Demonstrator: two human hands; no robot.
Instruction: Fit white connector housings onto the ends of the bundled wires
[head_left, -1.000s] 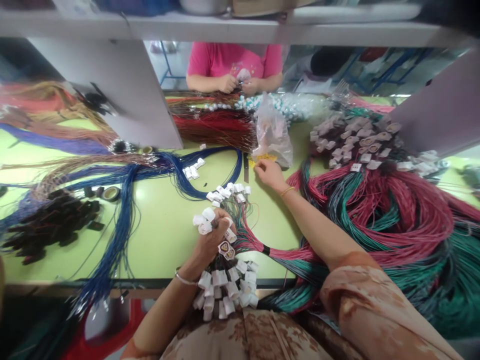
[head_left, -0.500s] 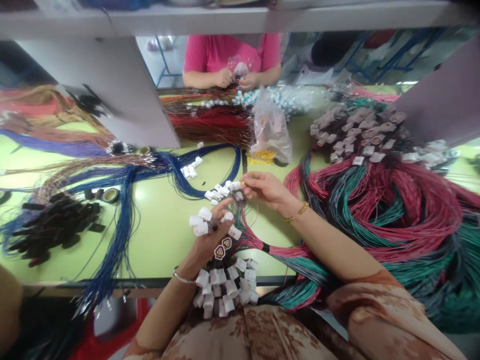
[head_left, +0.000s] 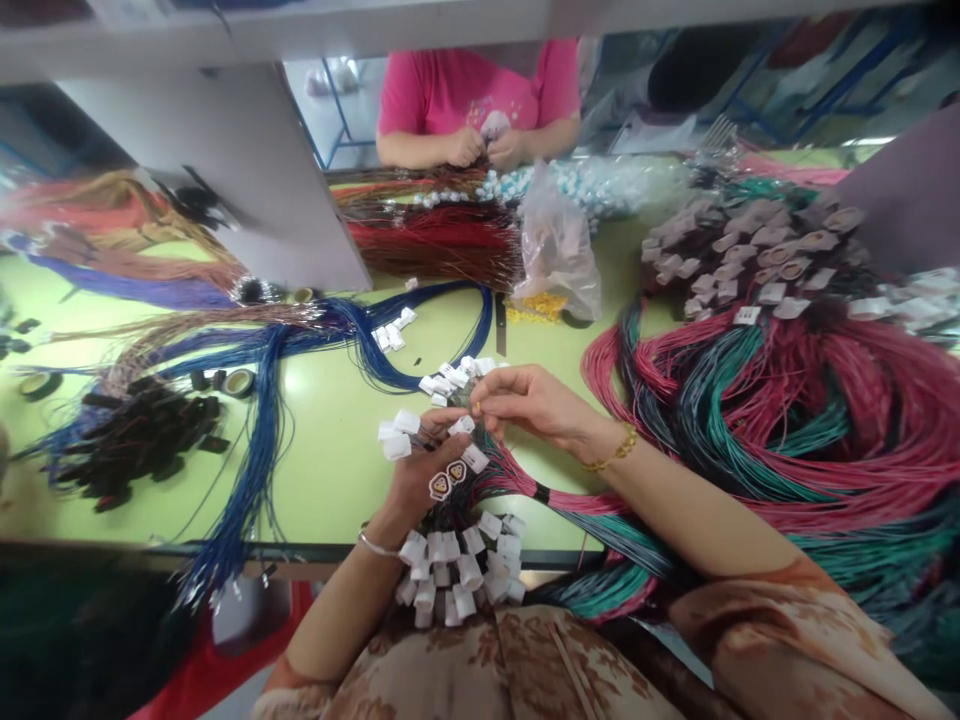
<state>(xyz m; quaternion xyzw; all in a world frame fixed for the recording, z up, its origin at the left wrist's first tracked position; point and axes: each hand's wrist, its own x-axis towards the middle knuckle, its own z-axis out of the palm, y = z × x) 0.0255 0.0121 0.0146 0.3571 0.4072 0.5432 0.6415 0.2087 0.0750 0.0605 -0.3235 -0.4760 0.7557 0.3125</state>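
Note:
My left hand (head_left: pixel 420 478) is closed around white connectors (head_left: pixel 399 432) on wires, some sticking out past its fingers. My right hand (head_left: pixel 529 405) pinches a tiny yellow piece (head_left: pixel 477 407) close to the left fingertips. Just beyond the hands lies another row of white connectors (head_left: pixel 450 378). Below the left wrist hangs a thick cluster of white connectors (head_left: pixel 457 570) at the table edge. From the hands a bundle of pink and green wires (head_left: pixel 517 480) runs right, bound with black tape (head_left: pixel 541 492). The fingers hide where the yellow piece meets any connector.
Blue wires (head_left: pixel 262 430) and black connectors (head_left: pixel 142 440) lie left. Coiled pink and green wires (head_left: pixel 750 400) fill the right. Yellow pieces (head_left: pixel 536 308) lie by a plastic bag (head_left: pixel 559 245). Opposite sits a co-worker in a pink shirt (head_left: pixel 480 95), hands at a small bunch.
My right hand has come down and toward my left hand, bringing the yellow piece from above the row of connectors to the left fingertips. The whole view has shifted slightly.

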